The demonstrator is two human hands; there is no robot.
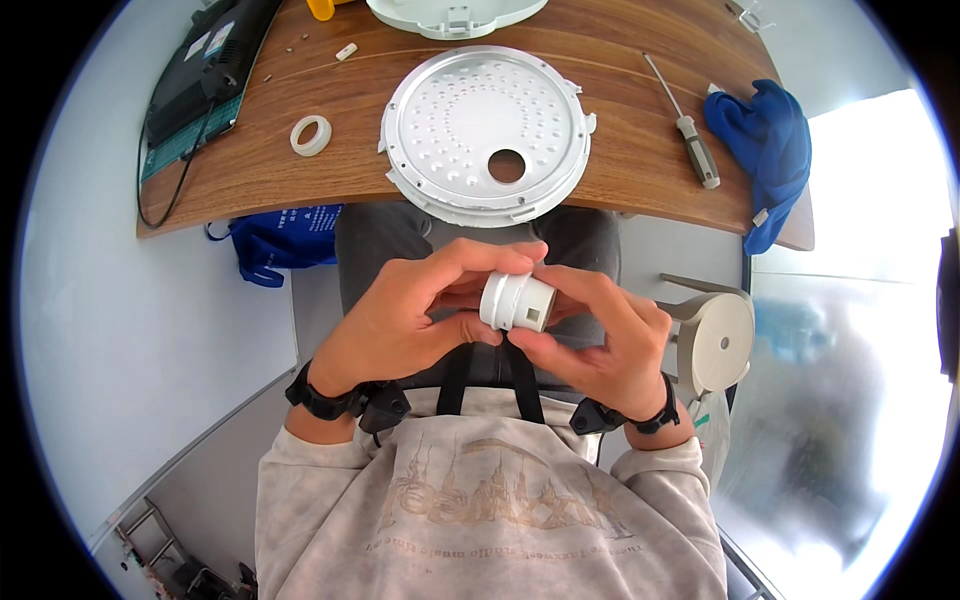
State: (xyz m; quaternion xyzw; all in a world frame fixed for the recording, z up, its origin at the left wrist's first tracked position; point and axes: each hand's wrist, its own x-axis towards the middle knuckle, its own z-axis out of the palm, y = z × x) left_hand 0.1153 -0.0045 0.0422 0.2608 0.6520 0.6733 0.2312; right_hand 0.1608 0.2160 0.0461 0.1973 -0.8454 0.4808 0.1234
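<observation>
A small white cylindrical plastic part (517,302) is held in front of my body, over my lap. It lies on its side, with a raised ring around it and a small square opening near its right end. My left hand (405,315) grips its left side between thumb and fingers. From the right, my right hand (610,335) pinches it by the other end, and both sets of fingertips almost meet. Just beyond my hands, at the table's near edge, rests a round lid (470,115) with a dimpled silver metal face, a white rim and one round hole.
On the wooden table (340,185) are a white ring (311,136), a screwdriver (697,152), a blue cloth (770,140), a black device with a cable (205,85) and another white round part (455,18). A beige stool (718,340) stands at right; a blue bag (285,240) sits below the table.
</observation>
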